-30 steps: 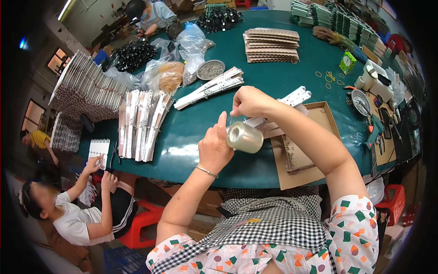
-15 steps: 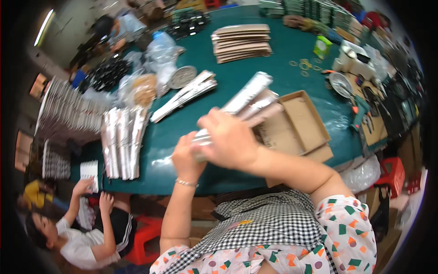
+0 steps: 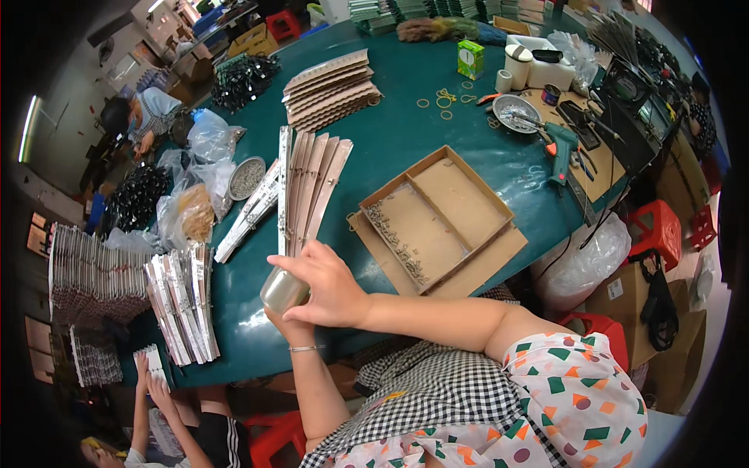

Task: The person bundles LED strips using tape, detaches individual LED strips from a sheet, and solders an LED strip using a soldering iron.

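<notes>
The right forearm comes in from the lower right and lies almost level above the near edge of the green bench (image 3: 406,148), and its right hand (image 3: 331,287) is curved around a pale shiny roll (image 3: 282,292), thumb below and fingers above, pressed on its side. The left hand (image 3: 290,326) rises from below with a bracelet on its wrist; it is mostly hidden behind the roll, so I cannot tell how its fingers are closed. A fanned bundle of strips (image 3: 310,183) stretches away from both hands, its near end just beyond the roll. To the right, a cardboard tray (image 3: 460,191) has two compartments; small metal parts (image 3: 400,253) are scattered along the left side of the left one. A round dish (image 3: 232,186) left of the bundle contains small greyish pieces, and a clear bag (image 3: 175,224) contains something tawny.
</notes>
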`<state>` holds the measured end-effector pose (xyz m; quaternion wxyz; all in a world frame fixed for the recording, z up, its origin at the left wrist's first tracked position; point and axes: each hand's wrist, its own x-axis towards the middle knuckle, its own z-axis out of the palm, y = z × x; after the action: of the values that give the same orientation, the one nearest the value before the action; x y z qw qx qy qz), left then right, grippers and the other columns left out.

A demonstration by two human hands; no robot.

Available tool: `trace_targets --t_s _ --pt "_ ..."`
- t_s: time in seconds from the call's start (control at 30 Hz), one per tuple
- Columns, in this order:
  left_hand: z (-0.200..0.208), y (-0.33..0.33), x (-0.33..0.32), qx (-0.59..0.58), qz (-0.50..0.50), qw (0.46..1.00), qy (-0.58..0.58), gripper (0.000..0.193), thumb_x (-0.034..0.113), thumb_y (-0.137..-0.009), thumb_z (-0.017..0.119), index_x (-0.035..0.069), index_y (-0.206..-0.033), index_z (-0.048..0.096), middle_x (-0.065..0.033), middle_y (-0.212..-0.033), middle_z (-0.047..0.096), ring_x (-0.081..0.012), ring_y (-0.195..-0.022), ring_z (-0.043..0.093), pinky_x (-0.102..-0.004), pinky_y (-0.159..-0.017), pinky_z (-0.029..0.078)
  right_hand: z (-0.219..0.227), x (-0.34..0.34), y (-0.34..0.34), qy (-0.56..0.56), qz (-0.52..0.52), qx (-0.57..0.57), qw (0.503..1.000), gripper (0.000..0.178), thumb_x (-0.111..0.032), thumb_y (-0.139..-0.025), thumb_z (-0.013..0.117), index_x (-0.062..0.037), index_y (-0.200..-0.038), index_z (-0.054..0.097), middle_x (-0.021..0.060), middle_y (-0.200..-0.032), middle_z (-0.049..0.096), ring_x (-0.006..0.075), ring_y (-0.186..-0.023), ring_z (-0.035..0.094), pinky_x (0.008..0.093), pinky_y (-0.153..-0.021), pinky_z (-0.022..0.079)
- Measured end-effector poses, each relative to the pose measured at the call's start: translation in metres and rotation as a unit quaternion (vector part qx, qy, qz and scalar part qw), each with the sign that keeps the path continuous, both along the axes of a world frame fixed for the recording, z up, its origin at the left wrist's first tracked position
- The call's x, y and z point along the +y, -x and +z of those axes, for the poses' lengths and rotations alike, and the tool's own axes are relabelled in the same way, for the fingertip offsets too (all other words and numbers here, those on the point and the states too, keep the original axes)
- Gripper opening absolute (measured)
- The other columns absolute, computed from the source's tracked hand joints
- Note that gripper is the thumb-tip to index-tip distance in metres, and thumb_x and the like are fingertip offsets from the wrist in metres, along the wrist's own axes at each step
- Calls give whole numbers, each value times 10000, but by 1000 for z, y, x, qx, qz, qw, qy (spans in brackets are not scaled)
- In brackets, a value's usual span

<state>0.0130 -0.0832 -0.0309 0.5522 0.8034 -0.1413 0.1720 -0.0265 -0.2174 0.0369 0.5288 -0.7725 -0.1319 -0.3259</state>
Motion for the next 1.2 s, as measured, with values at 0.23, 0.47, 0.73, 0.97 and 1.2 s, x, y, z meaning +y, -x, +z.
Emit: trace_targets --t_s 0.23,0.47,0.73,0.97,1.2 --pt "45 4 -2 50 0 997 -56 209 108 -775 689 48 -958 608 -97 -808 675 -157 -747 634 -319 -686 502 13 -24 31 -106 70 140 982 602 -180 -626 886 -60 -1145 603 66 -1017 624 175 -926 613 300 -827 498" --pt "66 6 0 116 25 988 -94 190 42 -743 700 37 -926 646 -14 -767 647 -88 -697 564 -263 -644 469 -24 -55 49 13 37 195 980 640 -175 -662 838 -17 -1214 555 101 -953 588 213 -840 592 339 -768 492" --pt "95 29 10 267 -223 936 -57 304 -37 -661 696 35 -944 612 35 -799 582 -53 -737 496 -226 -655 428 -24 -75 -14 -281 364 307 834 467 -184 -848 733 -4 -1256 593 81 -1132 653 165 -974 619 293 -868 513" --pt "129 24 30 186 -353 911 -102 407 -11 -656 692 22 -1056 618 -48 -848 653 -102 -783 586 -271 -718 478 46 -102 16 -539 395 452 591 729 -510 -936 495 36 -1408 394 250 -1343 498 299 -1217 538 399 -1056 450" --pt "138 27 25 27 -378 853 -360 279 41 -666 632 54 -943 613 -141 -855 659 -365 -813 638 -391 -697 510 42 -137 -19 -207 651 479 551 1003 -587 -848 634 -80 -1548 125 186 -1521 217 364 -1341 412 446 -1099 334"
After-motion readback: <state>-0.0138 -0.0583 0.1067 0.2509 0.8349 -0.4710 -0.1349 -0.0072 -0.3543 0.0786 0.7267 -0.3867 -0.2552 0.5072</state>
